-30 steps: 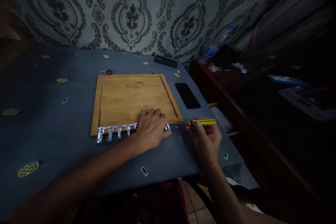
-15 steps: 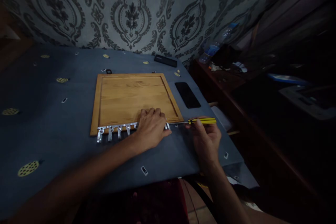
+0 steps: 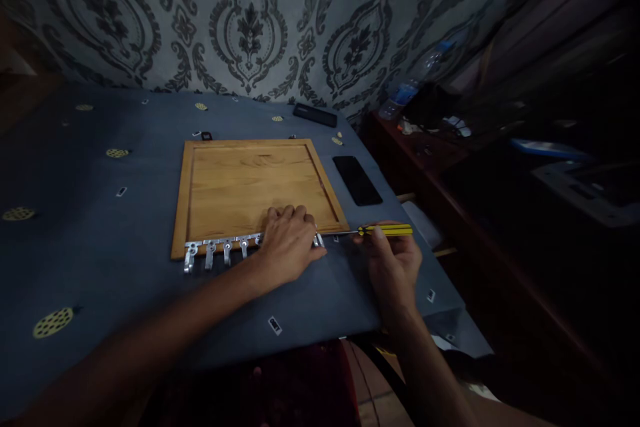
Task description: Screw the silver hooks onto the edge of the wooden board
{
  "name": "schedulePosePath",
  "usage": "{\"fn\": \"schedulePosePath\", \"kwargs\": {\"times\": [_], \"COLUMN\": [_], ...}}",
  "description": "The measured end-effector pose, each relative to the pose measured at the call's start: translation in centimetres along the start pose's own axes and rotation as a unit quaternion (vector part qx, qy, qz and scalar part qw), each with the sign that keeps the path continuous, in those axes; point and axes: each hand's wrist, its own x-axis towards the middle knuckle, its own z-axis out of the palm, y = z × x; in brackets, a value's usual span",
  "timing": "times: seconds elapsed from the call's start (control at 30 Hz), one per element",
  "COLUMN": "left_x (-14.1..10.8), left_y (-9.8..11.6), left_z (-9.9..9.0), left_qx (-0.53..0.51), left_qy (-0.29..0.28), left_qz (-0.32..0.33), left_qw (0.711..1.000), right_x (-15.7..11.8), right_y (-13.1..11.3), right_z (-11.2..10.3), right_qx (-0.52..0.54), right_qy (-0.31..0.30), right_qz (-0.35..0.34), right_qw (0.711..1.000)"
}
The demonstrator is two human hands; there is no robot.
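Note:
A framed wooden board (image 3: 240, 180) lies flat on the table, with a silvery metal hook rail (image 3: 227, 241) along its near edge. My left hand (image 3: 290, 243) is closed over the right part of this rail, knuckles up, its fingers bent onto the board; what lies beneath the palm is hidden. Beside the board's near right corner, my right hand (image 3: 395, 263) grips a screwdriver (image 3: 387, 231) by its yellow and black handle. The shaft points left along the near edge towards the left hand, and its tip is hidden there.
A black phone (image 3: 357, 180) rests right of the board, and a dark slim case-like object (image 3: 315, 115) lies behind it. The table (image 3: 100, 233) has a blue-grey patterned cover. A plastic bottle (image 3: 405, 95) stands on the dark wooden furniture (image 3: 417, 160) at right.
Both hands, the screwdriver and the board keep their places. The picture is slightly darker, and the view has shifted very little.

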Motion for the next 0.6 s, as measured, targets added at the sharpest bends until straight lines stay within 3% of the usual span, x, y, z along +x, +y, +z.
{"fn": "schedulePosePath", "kwargs": {"times": [0.3, 0.6], "left_x": [0.1, 0.0], "left_y": [-0.1, 0.0], "left_z": [0.3, 0.0], "left_qx": [0.001, -0.004], "left_qy": [0.004, -0.004], "left_qz": [0.001, 0.000], "left_qw": [1.000, 1.000], "right_x": [-0.1, 0.9], "right_y": [-0.1, -1.9], "right_z": [-0.1, 0.1], "right_qx": [-0.064, -0.117], "right_qy": [-0.011, -0.079], "right_qz": [-0.036, -0.111], "right_qw": [0.997, 0.984]}}
